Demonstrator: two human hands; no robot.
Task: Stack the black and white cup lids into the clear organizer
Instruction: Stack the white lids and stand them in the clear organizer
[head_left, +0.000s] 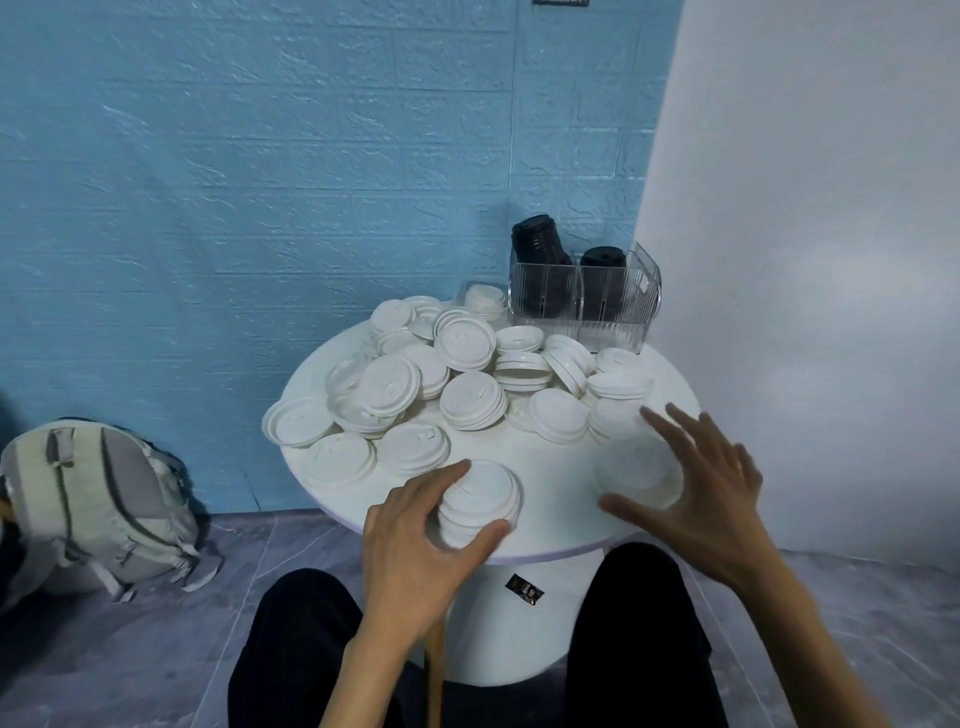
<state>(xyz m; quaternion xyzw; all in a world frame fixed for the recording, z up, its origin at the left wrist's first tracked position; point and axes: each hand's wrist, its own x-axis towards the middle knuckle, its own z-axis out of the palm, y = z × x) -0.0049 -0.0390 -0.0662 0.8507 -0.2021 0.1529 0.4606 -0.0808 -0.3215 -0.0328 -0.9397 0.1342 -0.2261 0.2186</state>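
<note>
While my left hand (415, 540) wraps a short stack of white lids (480, 501) at the near edge of the round white table (561, 525), thumb on the near side, fingers curled over the far side, my right hand (696, 488) hovers spread wide over a blurred white lid (636, 473) near the right edge; can't tell if it touches. Loose white lids (457, 374) are piled across the middle and far side of the table. Clear organizer (584, 301) sits at the far right against the wall, two stacks of black lids (540, 260) standing in its compartments. Grey backpack (98, 499) lies on the floor to the left.
</note>
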